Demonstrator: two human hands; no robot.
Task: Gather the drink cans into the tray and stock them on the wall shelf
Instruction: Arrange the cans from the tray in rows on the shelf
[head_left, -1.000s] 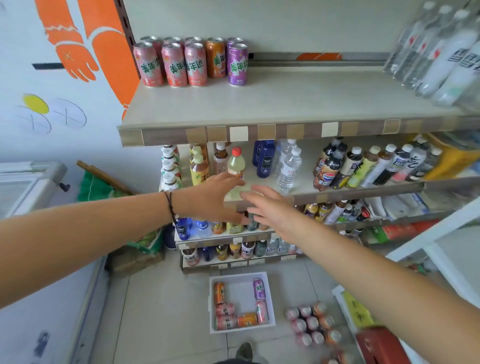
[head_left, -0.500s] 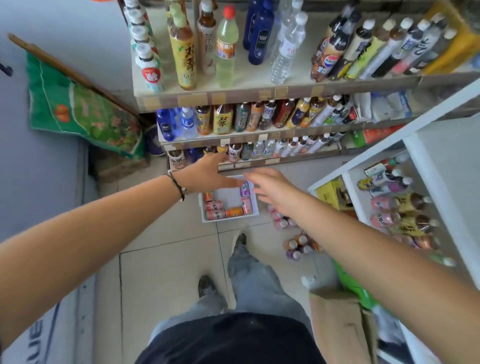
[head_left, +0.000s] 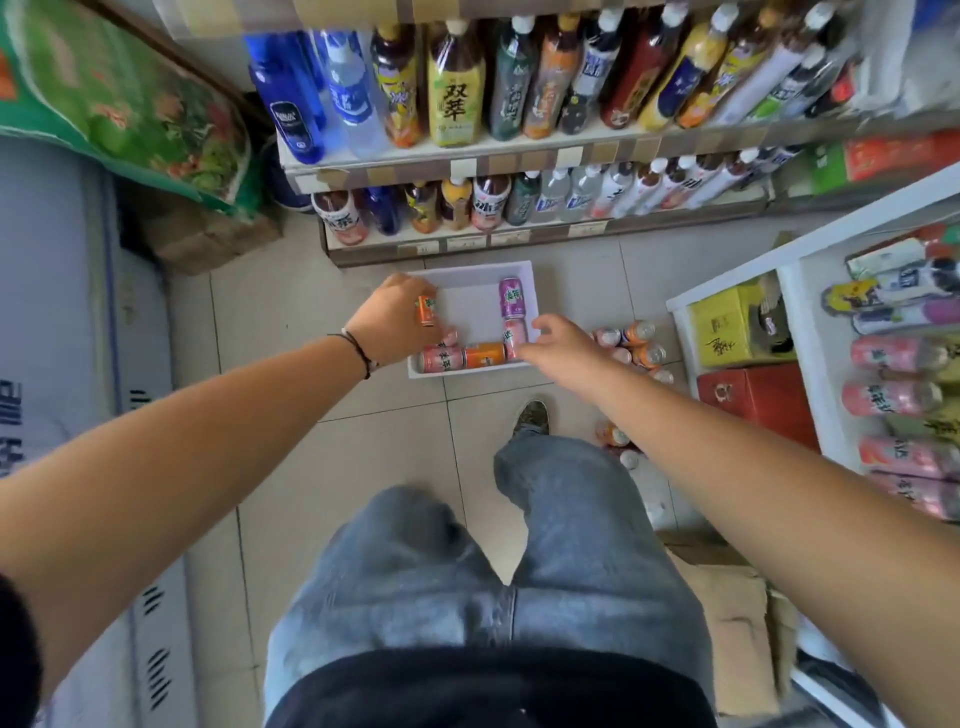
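Reaching down to the white tray on the shop floor

Hovering over the tray's left edge, the left hand (head_left: 397, 317) has its fingers bent downward beside an orange can (head_left: 427, 310); whether they actually grip that can cannot be told, since the hand covers most of it. The right hand (head_left: 563, 347) reaches toward the tray's right front corner with fingers fairly straight and spread, fingertips just by a pink can (head_left: 514, 338), holding nothing that shows.

The white tray (head_left: 467, 288) sits on the tiled floor (head_left: 270, 322) in front of the lowest shelf. Inside it, cans lie on their sides: a purple can (head_left: 511, 297) along the right wall with the pink one below it, and along the front wall another pink can (head_left: 442, 359) beside a second orange can (head_left: 484, 354) (a further pink one peeks from under the left hand).

Just right of the tray, loose cans (head_left: 636, 343) stand in a cluster on the floor, upright. Behind the tray, shelves (head_left: 519, 158) hold rows of bottled drinks. The person's jeans (head_left: 561, 519) and one shoe (head_left: 531, 417) fill the lower middle, a red box (head_left: 753, 400) sits at right
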